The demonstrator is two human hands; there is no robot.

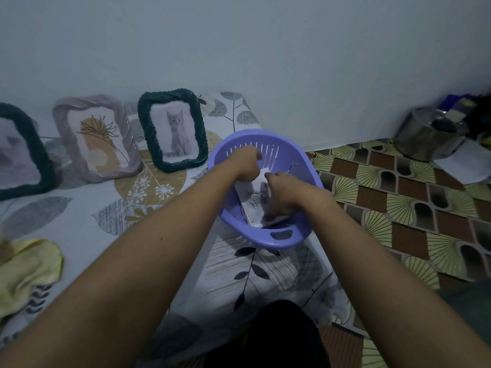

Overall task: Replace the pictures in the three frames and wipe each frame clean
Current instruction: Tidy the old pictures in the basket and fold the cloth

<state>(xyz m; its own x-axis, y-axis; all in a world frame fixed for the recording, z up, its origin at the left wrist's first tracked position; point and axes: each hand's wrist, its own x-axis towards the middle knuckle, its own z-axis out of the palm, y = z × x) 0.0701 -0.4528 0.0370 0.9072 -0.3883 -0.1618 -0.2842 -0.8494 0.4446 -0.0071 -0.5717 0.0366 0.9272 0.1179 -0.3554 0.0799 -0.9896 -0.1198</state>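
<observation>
Nearest lies a yellow cloth [26, 272] on the leaf-print sheet [148, 235], left of both bare forearms; these reach into a purple basket [268, 243] standing at the sheet's right edge, where loose prints [253, 200] lie, a rose drawing uppermost. The right hand [281, 193] curls its blurred fingers over the prints' right side, gripping them; the left hand [245, 166] is bunched at their top corner, though whether it pinches them I cannot tell. Beyond, three frames lean on the wall: a cat frame [172, 130] nearest the basket, a pale frame [95, 136], a dark frame [18, 152]; a steel pot [427, 134] sits far right.
</observation>
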